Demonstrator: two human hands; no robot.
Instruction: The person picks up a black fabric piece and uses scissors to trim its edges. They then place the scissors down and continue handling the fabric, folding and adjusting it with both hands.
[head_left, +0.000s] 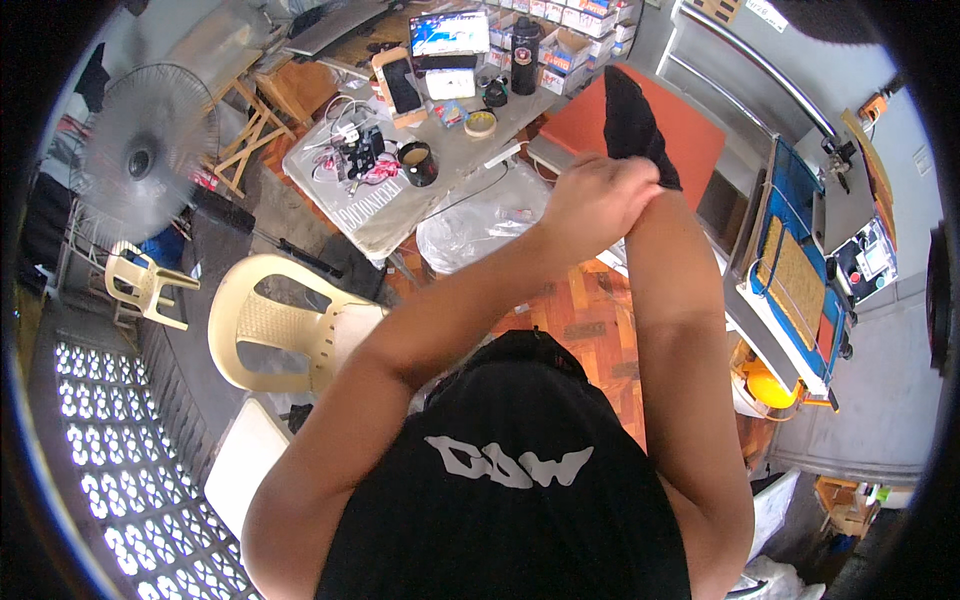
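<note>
A black glove (640, 130) covers my right hand (622, 100), which is stretched out ahead with its fingers pointing up and away. The gloved fingers look straight and close together; single fingers cannot be made out. My bare left hand (598, 200) reaches across to the right wrist. Its fingers are closed on the glove's cuff, with the thumb side at the edge of the dark fabric. Both forearms are bare and raised above the floor between a cluttered table and the red-orange surface (695, 135).
The grey table (380, 215) carries a phone on a stand (403, 85), a dark mug (416, 163), a tape roll (480, 124), a black bottle (524, 60) and a lit screen (450, 35). A fan (145, 160) and cream chair (265, 330) are at left; blue-framed equipment (800, 300) is at right.
</note>
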